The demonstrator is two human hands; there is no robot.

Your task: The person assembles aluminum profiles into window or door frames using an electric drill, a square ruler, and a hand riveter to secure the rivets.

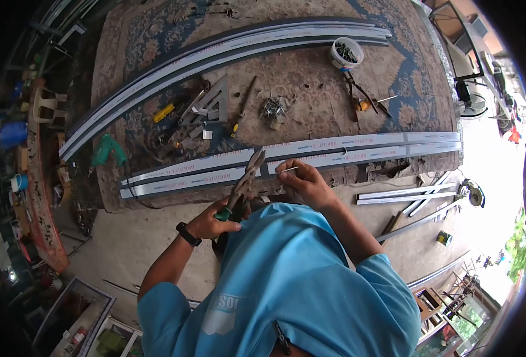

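Note:
My left hand (214,222), with a black band at its wrist, is closed round the green handle of a metal cutting tool (248,177) whose jaws point up and away from me. To its right, my right hand (301,181) pinches a thin, light-coloured piece (288,170) between thumb and fingers. Both hands are over the table's near edge, beside long metal profiles (203,163) wrapped in film with red lettering. What lies under the left hand's fingers is hidden.
On the carpeted table are more long profiles (227,49), a white bucket (346,53) of small dark parts, pliers (358,98), a metal square (216,101), a yellow tool (164,113) and a green power tool (107,151). A miter saw (472,193) stands on the right.

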